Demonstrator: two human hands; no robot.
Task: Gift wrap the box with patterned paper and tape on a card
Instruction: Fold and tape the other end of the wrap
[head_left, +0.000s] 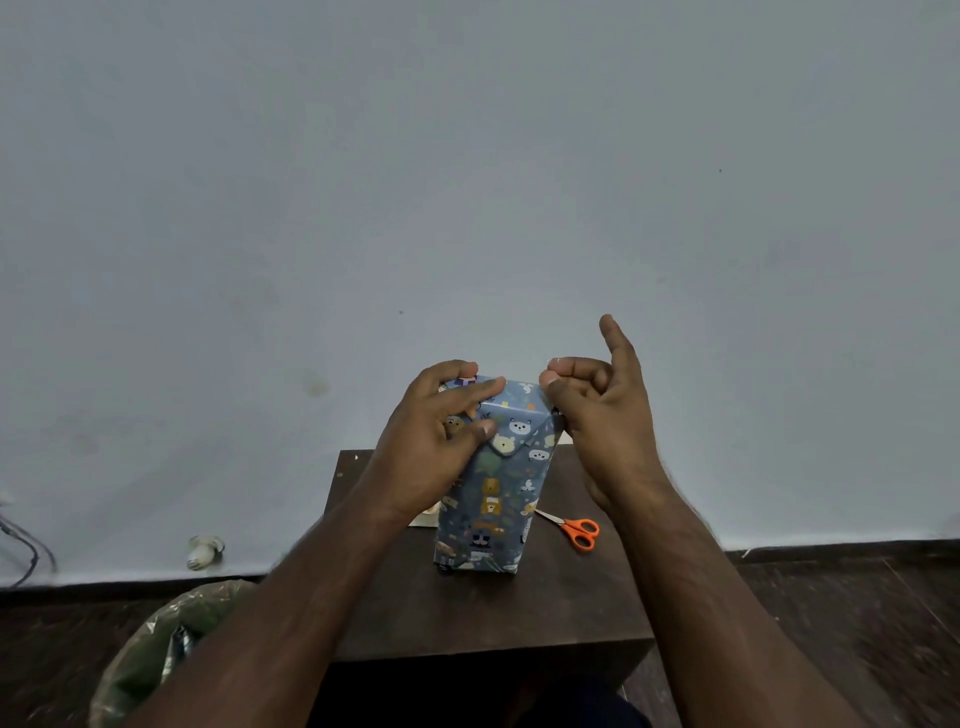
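The box (485, 499), wrapped in blue paper with small animal prints, stands upright on a small dark wooden table (519, 613). My left hand (441, 441) holds its top left: fingers lie over the top edge and the thumb presses the folded end flap against the front. My right hand (597, 410) hovers at the top right corner, thumb and curled fingers pinched together, one finger sticking up. A faint clear sliver, apparently tape, glints at the pinched fingertips. No card is clearly in view.
Orange-handled scissors (579, 530) lie on the table right of the box. A pale object (427, 515) peeks out behind the box's left side. A crumpled plastic bag (171, 639) sits on the floor at left, near a white plug (205, 552). A plain wall rises behind.
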